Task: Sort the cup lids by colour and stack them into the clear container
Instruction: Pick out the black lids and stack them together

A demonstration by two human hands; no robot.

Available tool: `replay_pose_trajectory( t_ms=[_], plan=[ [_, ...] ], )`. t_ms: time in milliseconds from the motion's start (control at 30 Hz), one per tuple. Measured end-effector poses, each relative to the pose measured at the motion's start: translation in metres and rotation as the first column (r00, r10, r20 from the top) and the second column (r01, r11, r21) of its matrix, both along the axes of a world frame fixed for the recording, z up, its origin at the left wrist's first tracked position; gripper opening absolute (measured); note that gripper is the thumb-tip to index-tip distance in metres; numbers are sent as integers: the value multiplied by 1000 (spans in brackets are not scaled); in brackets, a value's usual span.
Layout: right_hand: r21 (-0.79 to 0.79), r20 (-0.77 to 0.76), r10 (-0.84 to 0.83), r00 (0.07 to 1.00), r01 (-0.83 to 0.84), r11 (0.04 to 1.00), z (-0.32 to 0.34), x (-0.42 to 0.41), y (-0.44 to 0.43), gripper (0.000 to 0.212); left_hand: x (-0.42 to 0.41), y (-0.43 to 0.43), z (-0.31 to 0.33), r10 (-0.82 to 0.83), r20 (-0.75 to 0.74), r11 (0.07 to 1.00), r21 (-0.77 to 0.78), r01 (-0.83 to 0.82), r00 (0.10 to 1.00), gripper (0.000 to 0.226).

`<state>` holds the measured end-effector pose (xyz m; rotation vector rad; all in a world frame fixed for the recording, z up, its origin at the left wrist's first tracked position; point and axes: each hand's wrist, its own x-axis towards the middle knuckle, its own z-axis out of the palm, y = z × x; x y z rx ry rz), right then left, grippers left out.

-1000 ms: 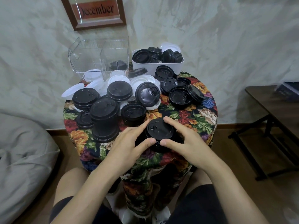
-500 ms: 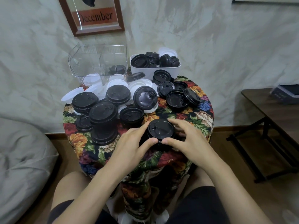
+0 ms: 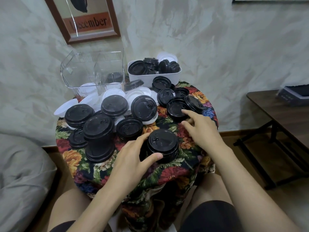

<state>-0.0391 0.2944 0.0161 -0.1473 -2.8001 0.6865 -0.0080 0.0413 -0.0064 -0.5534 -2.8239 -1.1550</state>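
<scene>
One left hand [image 3: 133, 158], one right hand [image 3: 200, 129], one clear container [image 3: 93, 69] at upper left, one white bin [image 3: 167, 79] at upper centre, one framed print [image 3: 87, 20], one round table [image 3: 167, 174], five black lid stacks [image 3: 98, 129] at centre; white lids [image 3: 115, 93] overlap beyond counting.

Round surface [image 3: 93, 168] under floral cloth [image 3: 168, 173] carries stacked and loose black lids [image 3: 98, 126], white lids [image 3: 115, 93] rear-centre, clear container [image 3: 93, 69] rear left, white tub [image 3: 167, 77] rear right.
</scene>
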Motion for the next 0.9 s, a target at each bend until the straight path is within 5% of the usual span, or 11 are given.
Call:
replay_pose_trajectory(
  t_ms=[100, 200, 367, 567, 700, 900],
  plan=[
    [178, 0, -12, 1000, 11, 984, 0, -13, -1, 33, 1, -2, -1, 27, -1, 999, 20, -26, 1000, 81],
    [197, -66, 28, 997, -15, 980, 2, -14, -4, 24, 0, -2, -2, 22, 14, 999, 36, -22, 1000, 79],
    [-144, -115, 63, 991, -79, 986, 5, -7, -13, 7, -1, -4, -2, 16, 29, 999, 33, -17, 999, 81],
    [-427, -125, 48, 991, -97, 899, 3, -5, -15, 12, -1, -3, -3, 12, 28, 999, 33, -13, 1000, 81],
    [-596, -266, 12, 964, -174, 784, 15, 7, -15, 11, -1, -3, -3, 15, 35, 999, 31, -16, 999, 81],
    [-836, -209, 21, 978, -190, 516, 35, 36, -19, 16, 0, -3, -2, 14, 53, 1000, 23, -16, 999, 82]
  ],
)
